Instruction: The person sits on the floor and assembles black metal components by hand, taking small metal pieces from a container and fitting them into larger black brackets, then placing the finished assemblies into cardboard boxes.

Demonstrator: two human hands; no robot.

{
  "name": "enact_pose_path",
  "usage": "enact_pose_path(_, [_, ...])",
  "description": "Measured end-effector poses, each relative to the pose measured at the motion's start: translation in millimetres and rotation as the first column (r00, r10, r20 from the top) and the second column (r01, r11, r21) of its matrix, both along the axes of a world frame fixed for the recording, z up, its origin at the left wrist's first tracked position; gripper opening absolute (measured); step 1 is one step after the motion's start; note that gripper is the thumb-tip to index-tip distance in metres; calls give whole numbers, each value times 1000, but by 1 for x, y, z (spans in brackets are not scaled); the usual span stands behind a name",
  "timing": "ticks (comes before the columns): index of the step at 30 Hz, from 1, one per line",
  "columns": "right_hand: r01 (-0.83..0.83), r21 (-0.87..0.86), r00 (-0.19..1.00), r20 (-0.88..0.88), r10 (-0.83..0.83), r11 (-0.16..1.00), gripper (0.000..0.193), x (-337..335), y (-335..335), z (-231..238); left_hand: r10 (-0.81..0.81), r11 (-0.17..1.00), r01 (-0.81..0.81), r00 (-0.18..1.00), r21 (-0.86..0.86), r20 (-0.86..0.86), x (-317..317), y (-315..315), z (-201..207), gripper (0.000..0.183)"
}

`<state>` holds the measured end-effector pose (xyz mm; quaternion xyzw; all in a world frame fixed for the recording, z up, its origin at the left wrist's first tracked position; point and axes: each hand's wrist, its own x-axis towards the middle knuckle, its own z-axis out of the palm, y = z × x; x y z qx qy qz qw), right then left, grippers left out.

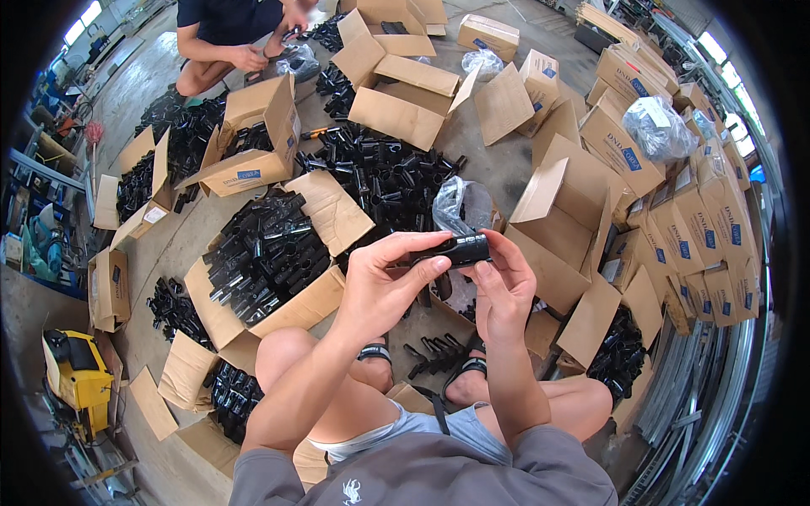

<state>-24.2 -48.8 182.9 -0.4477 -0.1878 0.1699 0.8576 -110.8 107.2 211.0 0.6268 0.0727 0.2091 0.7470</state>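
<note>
A short, glossy black tube [468, 250] is held level in front of me between both hands. My left hand [384, 274] is closed around its left end, thumb along the near side. The fingertips of my right hand [506, 291] pinch its right end from above and below. Part of the tube is hidden behind the left fingers. Just beyond my hands lies a loose heap of black tube pieces [388, 173], with a clear plastic bag [460, 202] at its right. On the floor between my feet sit several more black pieces [439, 347].
An open carton [295, 314] of stacked black tubes stands at my left. A deep open carton [561, 215] is at the right, before stacked closed cartons [675, 232]. Another person [224, 55] crouches at the far left. A yellow machine [80, 371] stands at the left, metal profiles [688, 413] at the right.
</note>
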Motion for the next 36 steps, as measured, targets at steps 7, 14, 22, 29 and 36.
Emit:
enact_pose_path(7, [37, 5, 999, 6, -37, 999, 41, -1, 3, -7, -18, 1000, 18, 998, 9, -63, 1, 2, -1, 30])
enact_pose_path(14, [101, -121, 988, -101, -113, 988, 38, -3, 10, -3, -69, 995, 57, 987, -85, -143, 3, 1, -4, 35])
enact_pose_path(22, [314, -529, 949, 156, -273, 788, 28, 72, -2, -64, -83, 837, -109, 943, -536, -321, 2, 10, -15, 36])
enact_pose_path(29, [285, -892, 884, 103, 455, -351, 22, 105, -77, -286, 5, 842, -190, 938, -504, -347, 10, 11, -17, 34])
enact_pose_path(36, [207, -877, 949, 71, 307, -434, 29, 85, -71, -330, 0, 858, -184, 934, -479, -358, 13, 13, -21, 35])
